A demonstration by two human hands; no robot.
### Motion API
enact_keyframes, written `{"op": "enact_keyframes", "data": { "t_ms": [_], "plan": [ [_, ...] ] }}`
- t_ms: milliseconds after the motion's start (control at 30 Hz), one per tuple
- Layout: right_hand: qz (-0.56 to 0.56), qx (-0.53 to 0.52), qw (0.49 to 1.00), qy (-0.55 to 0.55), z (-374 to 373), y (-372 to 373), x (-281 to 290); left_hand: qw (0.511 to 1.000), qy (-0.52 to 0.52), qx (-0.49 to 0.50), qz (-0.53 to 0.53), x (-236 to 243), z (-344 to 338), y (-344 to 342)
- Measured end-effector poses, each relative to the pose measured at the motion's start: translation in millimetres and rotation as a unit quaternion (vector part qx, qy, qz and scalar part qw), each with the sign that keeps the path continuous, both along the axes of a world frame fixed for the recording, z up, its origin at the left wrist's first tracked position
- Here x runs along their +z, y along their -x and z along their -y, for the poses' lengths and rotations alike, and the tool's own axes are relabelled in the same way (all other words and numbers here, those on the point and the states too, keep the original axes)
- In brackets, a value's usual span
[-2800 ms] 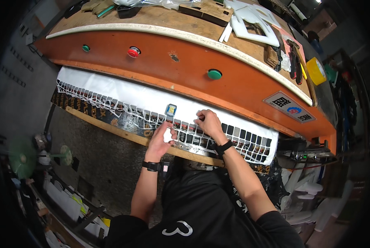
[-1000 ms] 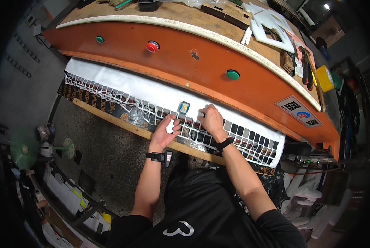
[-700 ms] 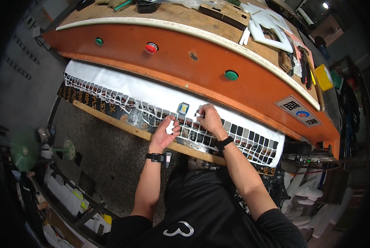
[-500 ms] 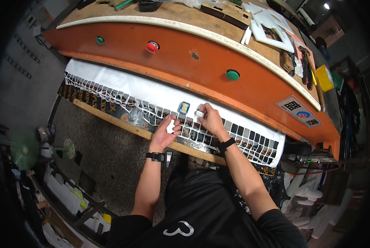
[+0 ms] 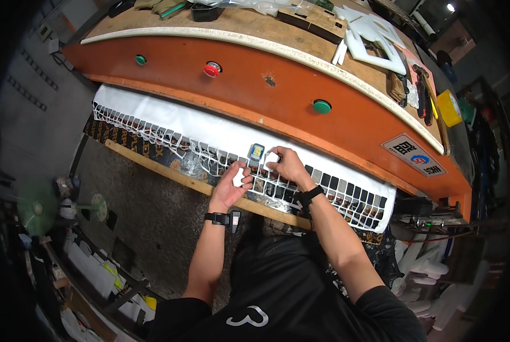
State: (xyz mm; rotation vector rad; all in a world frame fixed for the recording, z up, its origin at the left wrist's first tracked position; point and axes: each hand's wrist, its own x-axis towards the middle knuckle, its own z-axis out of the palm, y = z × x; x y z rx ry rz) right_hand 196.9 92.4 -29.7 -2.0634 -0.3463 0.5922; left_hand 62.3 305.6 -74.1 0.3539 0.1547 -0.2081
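A white sheet (image 5: 192,121), perhaps foam, lies along the machine's front, its near edge cut into a lattice (image 5: 352,210) of small rectangular openings. My left hand (image 5: 226,190) curls palm-up over the lattice, closed on small white blocks (image 5: 238,177); how many is hidden by the fingers. Just to its right, my right hand (image 5: 290,169) pinches another small white block (image 5: 271,159) between thumb and fingers, above the sheet. Between and beyond my hands, a small rounded rectangular piece with a blue and yellow face (image 5: 256,152) rests on the sheet.
An orange machine beam (image 5: 169,68) with green buttons (image 5: 322,106) and a red button (image 5: 212,69) spans behind the sheet. A wooden strip (image 5: 169,172) edges the near side. Tools and white offcuts (image 5: 375,48) lie on top. A fan (image 5: 38,208) stands at left.
My right hand has shifted slightly left with its white block, toward the blue and yellow piece. My left hand stays closed on its blocks, and the whole view has shifted a little.
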Motion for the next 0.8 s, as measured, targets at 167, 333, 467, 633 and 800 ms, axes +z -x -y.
{"op": "enact_keyframes", "data": {
  "t_ms": [167, 333, 467, 633, 800],
  "plan": [
    [0.086, 0.014, 0.994, 0.072, -3, 5, 7, 1.000, -0.005, 0.004, -0.004, 0, 0, 0],
    [0.216, 0.013, 0.971, 0.103, -14, 12, 7, 1.000, 0.001, 0.003, 0.005, -1, 0, 1],
    [0.196, 0.004, 0.972, 0.129, -20, 12, 6, 1.000, -0.007, 0.003, 0.005, 2, 1, 0],
    [0.213, 0.028, 0.972, 0.089, -14, 16, 10, 1.000, -0.008, 0.010, -0.021, 2, 1, -1],
    [0.085, -0.001, 0.994, 0.072, -4, 26, 22, 0.999, -0.022, 0.015, -0.034, -2, -1, -2]
  ]
}}
